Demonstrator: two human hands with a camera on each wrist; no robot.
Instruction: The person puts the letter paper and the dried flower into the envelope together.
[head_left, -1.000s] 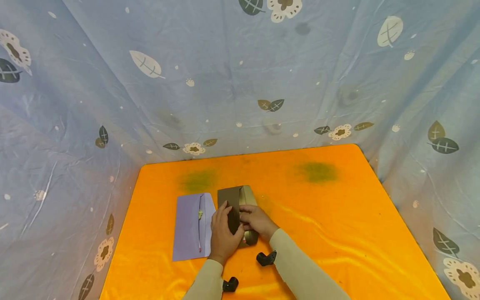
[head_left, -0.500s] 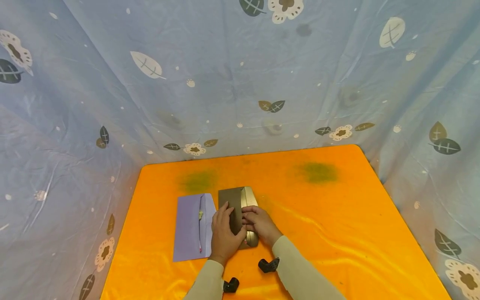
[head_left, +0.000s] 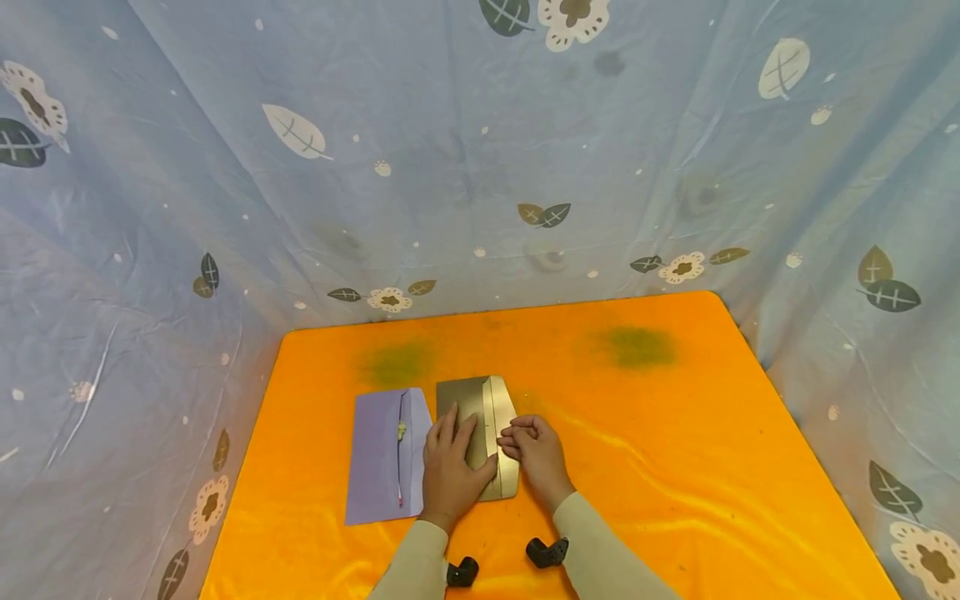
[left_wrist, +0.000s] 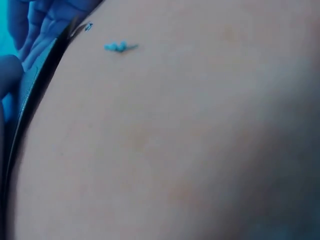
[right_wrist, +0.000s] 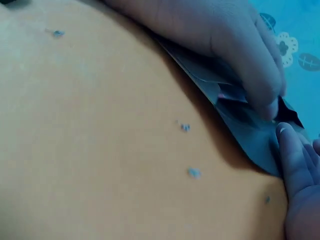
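Observation:
A bronze-gold envelope (head_left: 507,481) lies on the table with its flap spread out to the right. My left hand (head_left: 452,479) rests on its body, fingers extended, thumb near the mouth. Beside the flap's right edge is my right hand (head_left: 542,454), its fingers bent loosely at the flap. The right wrist view shows the mouth of the dark-looking envelope (right_wrist: 245,135) gaping under my left hand (right_wrist: 215,30), with a small pink bit (right_wrist: 221,95) inside. My right hand's straight fingers (right_wrist: 295,160) touch the flap there.
Left of my left hand lies a purple envelope (head_left: 375,458), its flap also spread. In its mouth show a small yellow-green piece (head_left: 401,431) and a pink tip (head_left: 400,502). An orange cloth (head_left: 637,433) covers the table; patterned curtains (head_left: 465,167) stand around it.
My right hand has drawn back to the right, out of the bronze envelope's mouth to its flap edge. The envelope has flattened and the flap shows more. My left hand has stayed in place.

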